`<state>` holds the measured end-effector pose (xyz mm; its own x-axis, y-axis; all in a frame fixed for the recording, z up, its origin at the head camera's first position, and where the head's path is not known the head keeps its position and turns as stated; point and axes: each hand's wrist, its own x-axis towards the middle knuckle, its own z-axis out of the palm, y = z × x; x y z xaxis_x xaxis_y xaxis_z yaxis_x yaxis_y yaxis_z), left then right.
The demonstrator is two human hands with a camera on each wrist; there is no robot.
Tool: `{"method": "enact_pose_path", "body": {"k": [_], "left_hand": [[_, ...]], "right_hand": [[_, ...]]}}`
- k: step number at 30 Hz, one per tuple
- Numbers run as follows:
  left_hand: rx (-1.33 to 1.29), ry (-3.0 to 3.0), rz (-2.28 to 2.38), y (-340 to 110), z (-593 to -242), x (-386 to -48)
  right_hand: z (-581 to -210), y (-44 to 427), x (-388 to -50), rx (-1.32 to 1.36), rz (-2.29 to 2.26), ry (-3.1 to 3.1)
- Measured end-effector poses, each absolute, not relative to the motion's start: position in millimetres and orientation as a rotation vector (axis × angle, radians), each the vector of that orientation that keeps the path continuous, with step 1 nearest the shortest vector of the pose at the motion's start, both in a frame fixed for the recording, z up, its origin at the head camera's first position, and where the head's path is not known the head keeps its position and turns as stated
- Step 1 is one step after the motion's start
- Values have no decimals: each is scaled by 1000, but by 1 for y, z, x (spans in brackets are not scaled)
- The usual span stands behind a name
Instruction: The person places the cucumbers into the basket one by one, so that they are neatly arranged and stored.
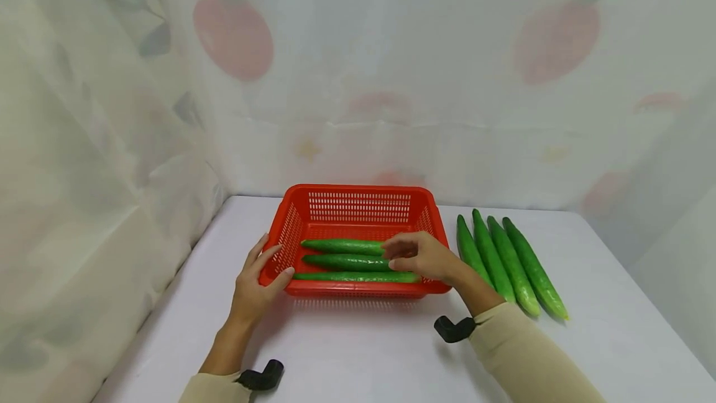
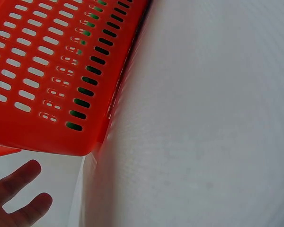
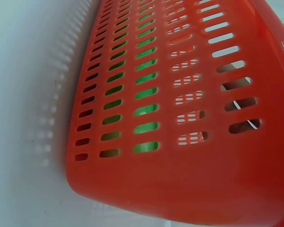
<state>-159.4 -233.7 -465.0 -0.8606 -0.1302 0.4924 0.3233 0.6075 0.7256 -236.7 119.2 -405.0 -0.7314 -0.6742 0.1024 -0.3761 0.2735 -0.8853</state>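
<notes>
Pale backdrop sheeting (image 1: 358, 36) is hanging behind and at nine o'clock of the work area, carrying blurred red fruit shapes. Stretching out beneath it, a white tabletop (image 1: 358, 347) is supporting everything else. Near its twelve o'clock edge, a red perforated plastic basket (image 1: 363, 188) is sitting upright, its slotted walls rising all round. Beige sleeves (image 1: 528, 356) are reaching in from five and seven o'clock. Just past the basket's three o'clock, four loose green cucumbers (image 1: 513, 267) are lying side by side on the tabletop, slanting from eleven toward five o'clock, the right forearm partly covering the nearest one. Inside the basket, three more cucumbers (image 1: 345, 261) are resting parallel along the nine-to-three line, filling the half toward six o'clock. Over their three o'clock ends, the right hand (image 1: 422, 257) is hovering, its fingers bending loosely downward and its thumb standing apart; whether its fingertips are touching a cucumber, I cannot tell. At the basket's eight o'clock corner, the left hand (image 1: 254, 288) is spreading its fingers and thumb; whether it is touching the rim, I cannot tell. Smallest of all, black curved wrist pieces (image 1: 455, 329) are jutting inward from both sleeve cuffs.
</notes>
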Motion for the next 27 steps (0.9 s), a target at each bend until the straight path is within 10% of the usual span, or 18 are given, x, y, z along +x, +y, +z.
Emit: {"method": "enact_pose_path", "body": {"k": [27], "left_hand": [[-156, -2315, -1212, -233, -467, -160]], "right_hand": [[-385, 149, -211, -923, -1847, 2265]]}}
